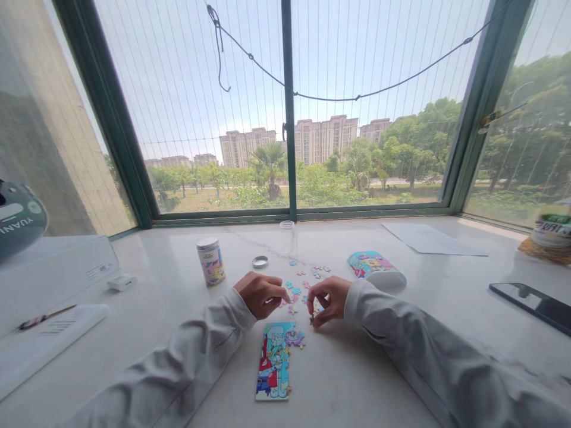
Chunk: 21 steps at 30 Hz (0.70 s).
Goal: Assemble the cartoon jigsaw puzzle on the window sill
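A partly joined jigsaw puzzle (273,364) with cartoon figures lies on the white surface in front of me, its right edge stepped and uneven. My right hand (329,299) pinches a small puzzle piece (311,319) between thumb and fingers, just above and right of the joined part. Beside the loose puzzle pieces (296,291), my left hand (264,295) hovers with fingers curled and the index finger pointing right; whether anything is under those fingers is hidden. Several loose pieces lie scattered between and beyond both hands.
Behind the pieces stand a printed can (210,261), a metal lid (260,261) and a clear jar (288,238). A curved cartoon-printed sheet (375,267) lies right of them. Farther right are a paper (430,239) and a phone (535,306); a white adapter (121,282) sits left.
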{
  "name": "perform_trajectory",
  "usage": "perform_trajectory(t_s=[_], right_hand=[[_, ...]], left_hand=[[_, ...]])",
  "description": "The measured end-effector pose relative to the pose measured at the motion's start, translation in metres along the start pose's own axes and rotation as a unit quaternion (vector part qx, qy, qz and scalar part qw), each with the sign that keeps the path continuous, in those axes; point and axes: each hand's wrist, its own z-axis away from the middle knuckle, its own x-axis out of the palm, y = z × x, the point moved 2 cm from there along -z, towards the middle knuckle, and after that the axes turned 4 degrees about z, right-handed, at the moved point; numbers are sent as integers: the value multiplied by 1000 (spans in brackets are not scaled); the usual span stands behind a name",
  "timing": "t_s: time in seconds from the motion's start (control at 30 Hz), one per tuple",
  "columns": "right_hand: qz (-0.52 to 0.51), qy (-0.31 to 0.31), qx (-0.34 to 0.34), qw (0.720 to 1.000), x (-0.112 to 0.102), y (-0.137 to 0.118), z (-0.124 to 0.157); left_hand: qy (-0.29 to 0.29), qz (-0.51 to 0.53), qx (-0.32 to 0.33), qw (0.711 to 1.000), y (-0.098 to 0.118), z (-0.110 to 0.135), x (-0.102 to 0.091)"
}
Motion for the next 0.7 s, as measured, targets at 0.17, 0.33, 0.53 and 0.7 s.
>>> perform_trajectory(t_s=[0.17,0.33,0.53,0.7], right_hand=[[-11,42,-4,999,-3,3,-4],[-23,166,49,985,-11,3,-6],[-82,215,98,968,-10,2,-5],[-73,195,100,973,-7,2,-6]], left_hand=[[28,-13,-10,999,1,0,-1],[90,-32,-78,992,-1,-1,-1],[115,-47,-128,984,-2,-1,-3],[135,-45,-127,982,-1,-1,-1]])
